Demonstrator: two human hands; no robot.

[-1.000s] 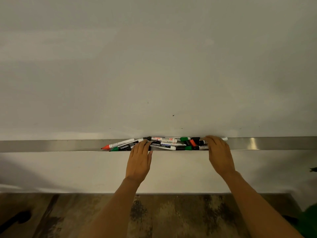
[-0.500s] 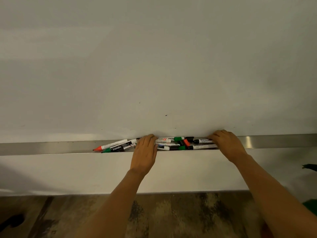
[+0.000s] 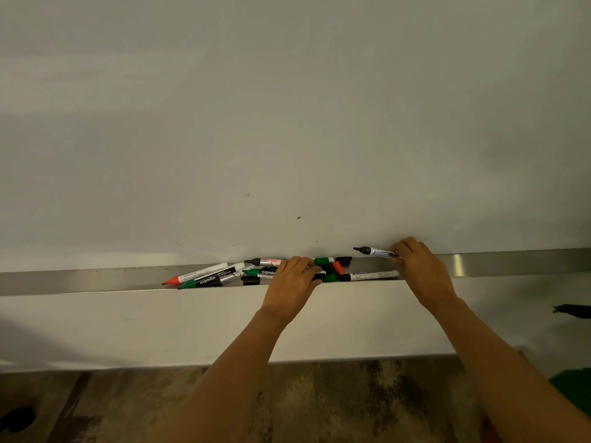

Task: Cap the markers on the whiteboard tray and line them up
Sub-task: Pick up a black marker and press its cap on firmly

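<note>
The right hand [image 3: 423,273] has its fingers clamped on an uncapped black-tipped white marker [image 3: 375,251], raised just above the long metal whiteboard tray [image 3: 511,265]. The left hand [image 3: 292,284] rests on the marker pile [image 3: 256,272] at 9 o'clock of it; whether its fingers grip anything cannot be told. Risk: the exposed tip marks the white board [image 3: 287,123]; loose caps [image 3: 338,267] roll off. A mottled brown floor [image 3: 319,404] lies below.

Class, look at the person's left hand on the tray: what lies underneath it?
Under the left hand, marker barrels run from the pile in the tray. Loose caps show beside its fingers. What it grips is covered.
</note>
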